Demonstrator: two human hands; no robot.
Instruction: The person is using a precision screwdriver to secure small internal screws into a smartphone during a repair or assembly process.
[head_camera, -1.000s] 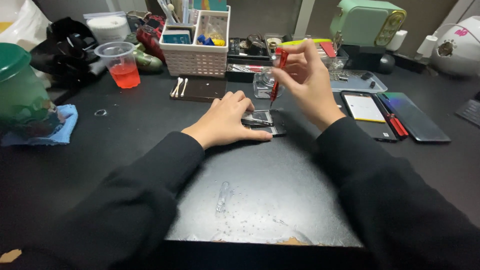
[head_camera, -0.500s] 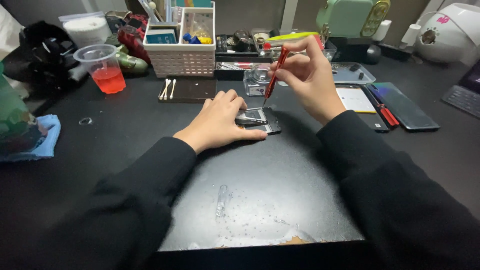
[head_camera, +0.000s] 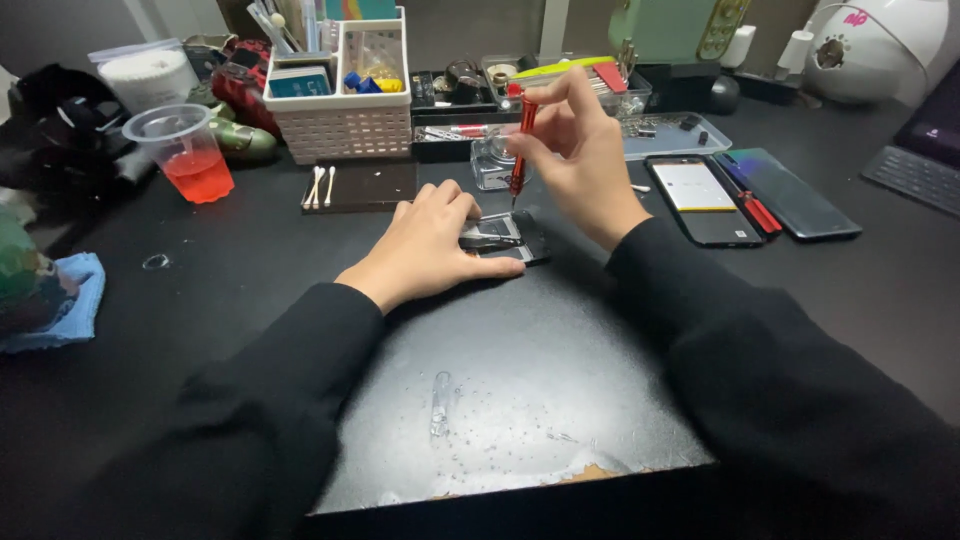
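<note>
Left hand: the left hand (head_camera: 432, 243) lies flat, fingers together, pressing down on the small dark device (head_camera: 505, 237) near the middle of the surface (head_camera: 250, 300), toward its far side.
Right hand: the right hand (head_camera: 580, 150) pinches the red screwdriver (head_camera: 523, 140) between thumb and fingertips, holding it nearly upright, tip down at the device's far edge.
Device: opened up, it seems, with metallic parts showing beside the left fingertips; the detail is too small to be sure.
Progress: the tool is on the work and the device is pinned steady, so the driving is under way; small screws and a slim clear piece (head_camera: 440, 400) lie on the near part of the surface, which suggests some fasteners are already out. How many remain cannot be told.
Right side: two flat phones (head_camera: 705, 200) and a red-handled tool (head_camera: 755, 212) rest toward the right edge.
Far left: a clear cup of red drink (head_camera: 190, 155) and a white basket (head_camera: 345, 110) stand along the far edge; cotton swabs (head_camera: 320, 185) lie just before the basket.
Change: against half a second ago, both hands keep their grip and place; the view has merely drifted a touch, with the screwdriver still upright over the same spot.
</note>
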